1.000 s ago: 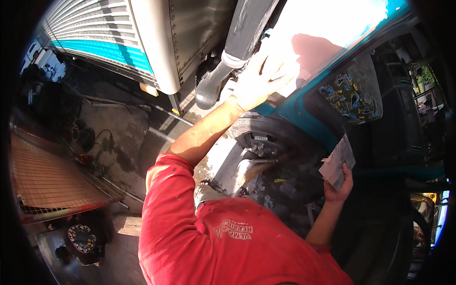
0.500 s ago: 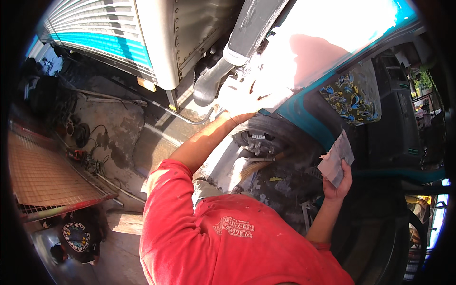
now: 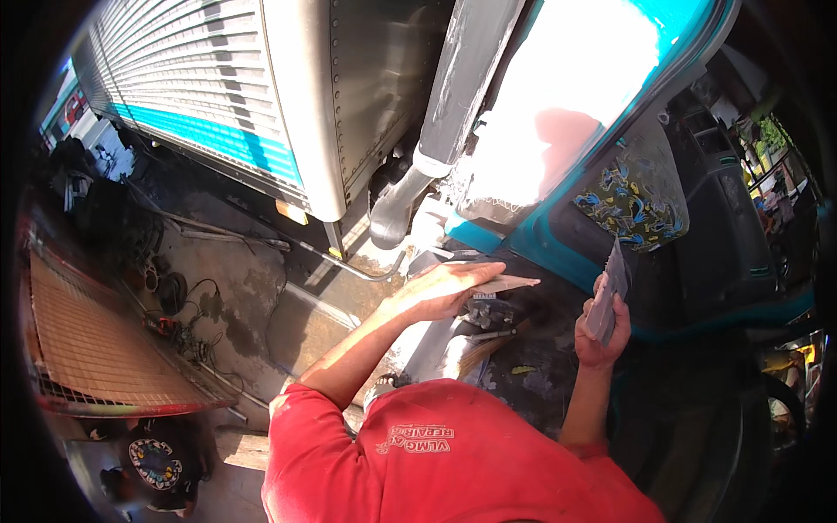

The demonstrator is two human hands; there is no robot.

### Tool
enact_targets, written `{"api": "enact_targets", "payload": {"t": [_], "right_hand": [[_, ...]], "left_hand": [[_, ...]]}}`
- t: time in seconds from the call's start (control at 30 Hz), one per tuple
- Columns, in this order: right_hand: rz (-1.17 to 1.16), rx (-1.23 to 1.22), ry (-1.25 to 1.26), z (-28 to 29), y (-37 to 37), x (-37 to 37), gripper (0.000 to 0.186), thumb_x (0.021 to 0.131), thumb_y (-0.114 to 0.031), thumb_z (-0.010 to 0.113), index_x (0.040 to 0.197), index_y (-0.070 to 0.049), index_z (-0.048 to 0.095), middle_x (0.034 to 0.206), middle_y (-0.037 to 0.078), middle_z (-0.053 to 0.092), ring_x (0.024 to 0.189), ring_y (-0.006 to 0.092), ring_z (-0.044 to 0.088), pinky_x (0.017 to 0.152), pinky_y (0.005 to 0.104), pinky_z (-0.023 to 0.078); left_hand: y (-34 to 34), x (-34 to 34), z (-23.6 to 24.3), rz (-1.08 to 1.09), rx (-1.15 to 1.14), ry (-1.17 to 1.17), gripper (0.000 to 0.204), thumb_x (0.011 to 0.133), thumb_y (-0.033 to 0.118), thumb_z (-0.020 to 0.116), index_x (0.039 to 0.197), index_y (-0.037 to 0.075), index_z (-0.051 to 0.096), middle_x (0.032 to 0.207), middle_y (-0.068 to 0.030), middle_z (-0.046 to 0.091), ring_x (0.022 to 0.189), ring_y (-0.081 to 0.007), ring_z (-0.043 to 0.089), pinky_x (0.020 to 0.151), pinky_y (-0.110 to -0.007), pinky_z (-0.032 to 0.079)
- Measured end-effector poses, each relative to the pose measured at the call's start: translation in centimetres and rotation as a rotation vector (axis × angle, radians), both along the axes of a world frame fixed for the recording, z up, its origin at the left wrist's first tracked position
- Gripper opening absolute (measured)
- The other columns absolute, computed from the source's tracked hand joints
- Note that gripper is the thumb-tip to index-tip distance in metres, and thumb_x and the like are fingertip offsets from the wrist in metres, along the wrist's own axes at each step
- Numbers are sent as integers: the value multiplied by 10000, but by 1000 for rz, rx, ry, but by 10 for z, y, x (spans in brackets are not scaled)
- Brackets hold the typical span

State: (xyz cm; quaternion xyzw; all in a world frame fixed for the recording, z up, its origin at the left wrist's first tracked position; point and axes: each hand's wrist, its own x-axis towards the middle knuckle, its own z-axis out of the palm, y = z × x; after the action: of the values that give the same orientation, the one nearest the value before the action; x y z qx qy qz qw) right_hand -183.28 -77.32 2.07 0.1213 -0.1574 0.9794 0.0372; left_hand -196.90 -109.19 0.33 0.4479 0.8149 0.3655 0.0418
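My left hand [image 3: 440,292] is off the truck body, over the floor, its fingers closed on a thin pinkish-tan piece [image 3: 513,283] that looks like folded sandpaper. The palm side is hidden. Farther right, my right hand [image 3: 603,331] grips an upright sheet of grey sandpaper [image 3: 611,292] with a torn edge. Beyond both hands is a teal vehicle panel [image 3: 558,113] with a whitish patch, partly glaring in the sun. A teal door frame [image 3: 549,248] curves below it.
A ribbed cargo body [image 3: 200,96] stands at the far left, beside a dark pipe [image 3: 462,87]. A patterned cloth [image 3: 636,196] hangs in the cab. An orange mesh panel [image 3: 105,331], cables [image 3: 205,340] and a wooden plank [image 3: 242,447] are at left; a broom [image 3: 488,353] lies below.
My left hand has come away from the sunlit panel, back toward me, with the thin piece now showing. My right hand has turned its sandpaper more edge-on. The whole view has shifted slightly.
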Motion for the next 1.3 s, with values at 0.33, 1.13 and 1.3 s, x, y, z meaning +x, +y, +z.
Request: {"api": "enact_targets", "payload": {"t": [0.33, 1.13, 1.3], "right_hand": [[-240, 303, -269, 0, -14, 22, 502, 1082, -162, 617, 1553, -12, 531, 1463, 155, 676, 1336, 317, 677, 1128, 478, 575], [-284, 314, -391, -26, 11, 64, 414, 1095, -189, 613, 1470, -16, 585, 1340, 132, 743, 1192, 304, 765, 988, 465, 669], [-254, 348, -362, -19, 7, 59, 429, 1101, -188, 599, 1491, -10, 572, 1370, 146, 730, 1203, 311, 760, 1004, 465, 666]], "left_hand": [[9, -132, 248, 252, 928, 345, 377, 1028, 73, 618, 1385, 19, 728, 1296, -230, 774, 1296, -418, 707, 1141, -447, 539], [35, -162, 182, 454, 563, 871, 562, 827, 22, 717, 1377, 128, 761, 1262, -72, 801, 1134, -311, 724, 988, -409, 620], [37, -153, 137, 427, 614, 937, 516, 868, -51, 718, 1375, 42, 744, 1299, -163, 787, 1130, -360, 741, 1014, -420, 608]]}}
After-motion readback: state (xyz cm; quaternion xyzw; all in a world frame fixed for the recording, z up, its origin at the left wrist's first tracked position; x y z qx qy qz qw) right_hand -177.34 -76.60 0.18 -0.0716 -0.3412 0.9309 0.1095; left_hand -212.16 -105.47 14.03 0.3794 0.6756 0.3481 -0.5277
